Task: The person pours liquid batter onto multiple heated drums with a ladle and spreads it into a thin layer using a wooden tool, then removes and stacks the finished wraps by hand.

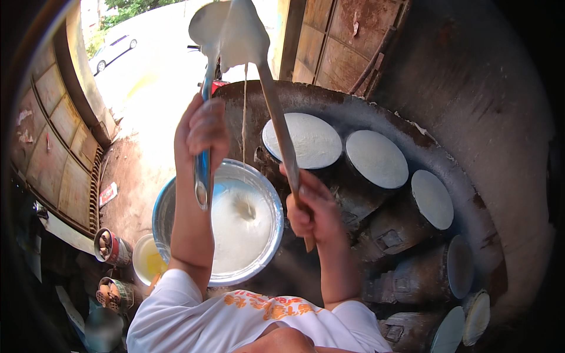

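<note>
Currently gripping a shiny, long-handled metal ladle [202, 167] in the left hand [207, 130], wrapped fully round the handle, and a long, flat, brown wooden stick [281, 120] in the right hand [315, 203], closed round its lower part. Holding both white-coated heads above a round silver metal basin [276, 235] of creamy white batter [235, 250], with a thin pale strand [245, 112] hanging toward it.
</note>
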The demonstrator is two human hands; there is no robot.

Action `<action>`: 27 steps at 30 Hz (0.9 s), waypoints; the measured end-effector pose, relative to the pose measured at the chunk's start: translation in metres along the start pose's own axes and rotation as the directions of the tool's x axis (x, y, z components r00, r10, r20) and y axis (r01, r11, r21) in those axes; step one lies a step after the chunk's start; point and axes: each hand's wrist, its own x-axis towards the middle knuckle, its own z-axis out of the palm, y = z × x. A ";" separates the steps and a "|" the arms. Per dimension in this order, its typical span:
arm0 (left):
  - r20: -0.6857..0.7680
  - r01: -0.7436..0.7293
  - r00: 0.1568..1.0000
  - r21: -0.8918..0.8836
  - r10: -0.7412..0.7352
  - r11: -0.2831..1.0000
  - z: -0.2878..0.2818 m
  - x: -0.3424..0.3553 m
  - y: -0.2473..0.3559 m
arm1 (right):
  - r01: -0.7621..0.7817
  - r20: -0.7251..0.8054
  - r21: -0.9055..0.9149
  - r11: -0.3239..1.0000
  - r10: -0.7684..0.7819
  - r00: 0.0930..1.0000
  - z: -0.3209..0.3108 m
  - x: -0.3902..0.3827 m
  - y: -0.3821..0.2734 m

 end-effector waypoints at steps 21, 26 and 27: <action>-0.630 0.216 0.655 -0.373 -0.417 0.902 -0.039 -0.128 0.033 | -0.256 -0.337 0.052 0.965 0.258 0.906 -0.033 -0.097 0.106; -0.632 0.326 0.436 -0.553 -0.641 0.767 -0.112 -0.081 -0.038 | 0.015 -0.517 0.217 0.976 0.102 0.850 -0.052 -0.174 0.127; -0.649 0.296 0.351 -0.607 -0.675 0.738 -0.126 -0.068 -0.062 | 0.094 -0.577 0.184 0.979 0.030 0.816 -0.043 -0.191 0.126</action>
